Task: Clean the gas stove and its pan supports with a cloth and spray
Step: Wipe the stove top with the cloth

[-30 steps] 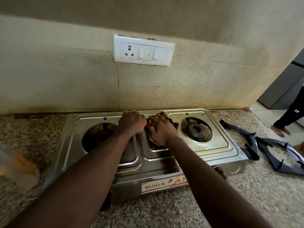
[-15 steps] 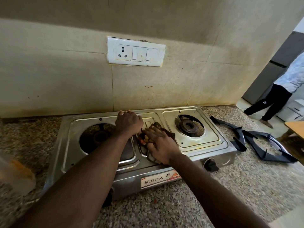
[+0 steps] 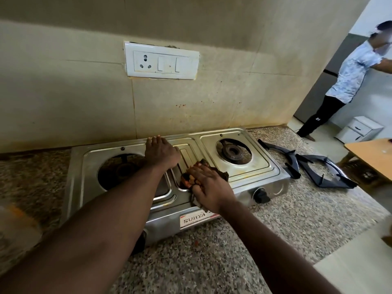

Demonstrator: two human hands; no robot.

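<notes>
A steel two-burner gas stove [image 3: 263, 179] stands on the speckled counter against the tiled wall. My left hand [image 3: 161, 154] lies flat on the stove's back middle, fingers together, holding nothing. My right hand [image 3: 209, 187] presses a dark brown cloth [image 3: 220, 174] onto the middle strip near the stove's front. Two black pan supports [image 3: 324, 170] lie on the counter to the right of the stove. The right burner [image 3: 233, 150] is bare; my left forearm partly hides the left burner [image 3: 123, 168]. A blurred translucent bottle [image 3: 17, 225] sits at the far left edge.
A white switch and socket plate [image 3: 162, 61] is on the wall above the stove. A person [image 3: 347, 81] in a light shirt stands at the right by a grey fridge. A wooden table corner [image 3: 373, 155] and a small white drawer unit [image 3: 358, 129] lie beyond the counter's right end.
My right hand has dragged the cloth from the back of the stove's middle strip toward its front. My left hand has stayed in place. The view has tilted up and right.
</notes>
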